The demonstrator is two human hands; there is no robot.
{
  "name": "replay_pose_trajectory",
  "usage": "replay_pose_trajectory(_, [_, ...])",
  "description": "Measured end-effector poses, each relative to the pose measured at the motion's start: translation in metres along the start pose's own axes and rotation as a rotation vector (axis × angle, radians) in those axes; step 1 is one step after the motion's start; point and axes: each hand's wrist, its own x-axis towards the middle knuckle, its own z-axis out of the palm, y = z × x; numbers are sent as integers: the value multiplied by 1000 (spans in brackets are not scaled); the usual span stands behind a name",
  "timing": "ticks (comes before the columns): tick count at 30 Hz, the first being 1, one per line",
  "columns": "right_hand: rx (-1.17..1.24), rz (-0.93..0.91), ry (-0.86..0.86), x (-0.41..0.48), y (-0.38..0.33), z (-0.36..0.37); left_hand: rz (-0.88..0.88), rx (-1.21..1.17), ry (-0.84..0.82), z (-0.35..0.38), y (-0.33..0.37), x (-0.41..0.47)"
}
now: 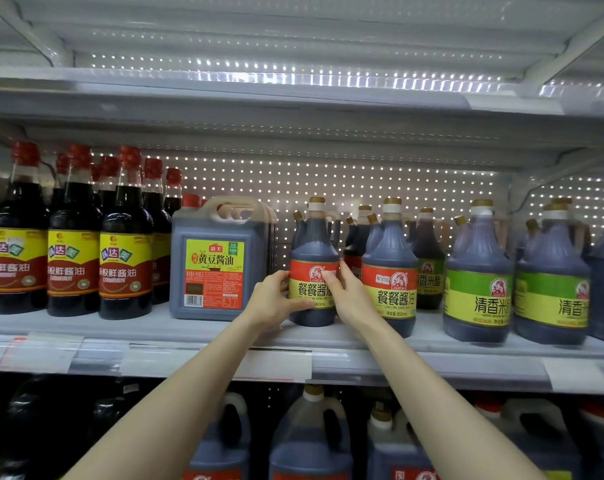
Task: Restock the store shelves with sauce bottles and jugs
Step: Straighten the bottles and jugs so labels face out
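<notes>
A dark soy sauce jug point(312, 247) with a red and yellow label stands upright on the middle shelf point(196, 329). My left hand point(276, 299) grips its left side and my right hand point(349, 294) grips its right side, fingers over the label. A matching jug point(390, 268) stands just to its right, touching my right wrist. A large square soy sauce jug point(217, 261) stands to the left of my left hand.
Tall red-capped sauce bottles point(73, 233) fill the shelf's left end. Green-labelled vinegar jugs point(479, 278) stand at the right. More jugs point(311, 441) sit on the shelf below. The shelf above point(293, 98) looks bare. Price-tag strips point(224, 362) run along the shelf edge.
</notes>
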Motion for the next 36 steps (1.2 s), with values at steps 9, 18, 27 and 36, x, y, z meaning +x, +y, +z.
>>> replay_pose_trajectory(9, [2,-9,13,-3,-1,1,-21,-20,-25,-1,-2,1])
replay_pose_trajectory(18, [-16,-15,14,-6,-4,-1,-30,-6,-48,-1,-2,2])
replay_pose_trajectory(27, [44,-34,34,-21,-19,-14,-33,32,8,-4,9,0])
replay_pose_trajectory(36, [113,-74,213,-45,-20,-54,73,14,216,3,37,-26])
